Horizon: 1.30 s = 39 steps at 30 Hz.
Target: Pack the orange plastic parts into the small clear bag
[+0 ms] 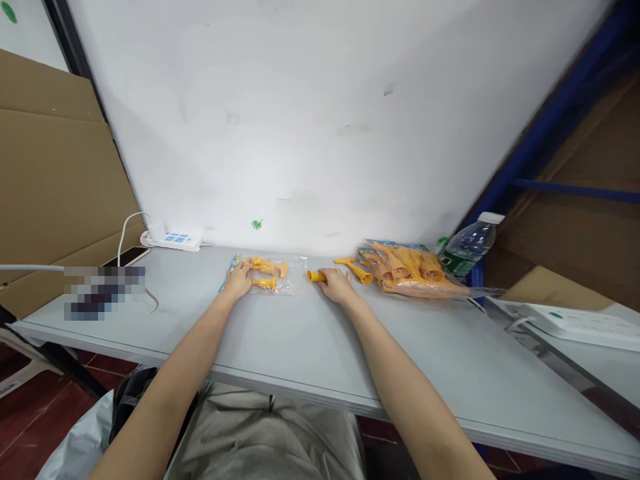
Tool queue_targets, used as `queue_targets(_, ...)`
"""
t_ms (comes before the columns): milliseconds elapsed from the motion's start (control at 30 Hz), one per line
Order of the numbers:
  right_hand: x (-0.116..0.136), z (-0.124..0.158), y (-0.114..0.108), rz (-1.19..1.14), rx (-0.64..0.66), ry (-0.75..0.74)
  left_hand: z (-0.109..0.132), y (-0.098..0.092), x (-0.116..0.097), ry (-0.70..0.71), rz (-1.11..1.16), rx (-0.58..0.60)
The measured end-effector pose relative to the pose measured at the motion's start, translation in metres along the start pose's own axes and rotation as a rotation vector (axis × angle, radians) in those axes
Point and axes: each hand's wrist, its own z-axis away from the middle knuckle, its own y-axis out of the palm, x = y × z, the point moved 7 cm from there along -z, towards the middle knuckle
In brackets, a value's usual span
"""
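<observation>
My left hand (237, 281) rests on the left part of a clear plastic bag (287, 287) with a blue printed edge. Yellow-orange plastic pieces (264, 267) show in that bag, just right of my fingers. My right hand (336, 285) is closed on a yellow piece (315, 276) whose flared end points left, low over the grey table. Right beside this hand lies a loose yellow piece (361, 273) with a flared open end. A fuller clear bag (410, 287) of similar orange pieces sits farther right.
A plastic bottle (470, 247) with a white cap stands behind the full bag. At the back left are a white power strip (175, 241) and a phone (125, 257) with cables. Cardboard (55, 180) borders the left, a white wall (300, 133) the back.
</observation>
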Motion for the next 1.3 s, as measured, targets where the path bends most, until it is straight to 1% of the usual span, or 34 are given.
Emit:
queue_targets(67, 0.000, 0.001, -0.005, 0.016, -0.002, 0.009, 0.000, 0.001, 0.000, 0.000, 0.003, 0.004)
queue_targets(200, 0.006, 0.003, -0.025, -0.033, -0.065, -0.017, 0.000, 0.003, -0.001, 0.021, 0.000, 0.028)
queue_targets(267, 0.015, 0.004, -0.031, -0.058, -0.057, -0.063, 0.000, 0.005, -0.003, 0.035, -0.003, 0.043)
queue_targets(333, 0.026, 0.005, -0.031, -0.059, -0.019, -0.125, 0.000, 0.007, -0.004, 0.051, 0.006, 0.053)
queue_targets(433, 0.042, 0.007, -0.024, -0.079, 0.056, -0.181, -0.001, 0.009, -0.006, 0.058, 0.040, 0.061)
queue_targets(500, 0.048, 0.008, -0.018, -0.134, 0.081, -0.187, -0.001, 0.011, -0.007, 0.054, 0.062, 0.073)
queue_targets(700, 0.044, 0.002, -0.004, -0.436, 0.079, -0.140, -0.001, 0.013, -0.013, 0.090, 0.105, 0.122)
queue_targets(800, 0.046, -0.001, 0.007, -0.525, 0.100, -0.179, 0.001, 0.012, -0.015, 0.083, 0.130, 0.141)
queue_targets(933, 0.058, -0.003, 0.020, -0.583, 0.131, -0.246, 0.007, 0.009, -0.020, 0.062, 0.162, 0.141)
queue_targets(1067, 0.068, -0.003, 0.020, -0.680, 0.097, -0.305, 0.010, 0.007, -0.021, 0.024, 0.150, 0.107)
queue_targets(1133, 0.066, -0.004, 0.017, -0.755, 0.061, -0.285, 0.009, 0.006, -0.020, 0.016, 0.164, 0.074)
queue_targets(1200, 0.057, -0.006, 0.015, -0.793, 0.011, -0.211, 0.006, 0.006, -0.017, 0.018, 0.183, 0.042)
queue_targets(1300, 0.039, -0.006, 0.011, -0.692, -0.085, -0.044, 0.002, 0.006, -0.013, 0.035, 0.206, -0.005)
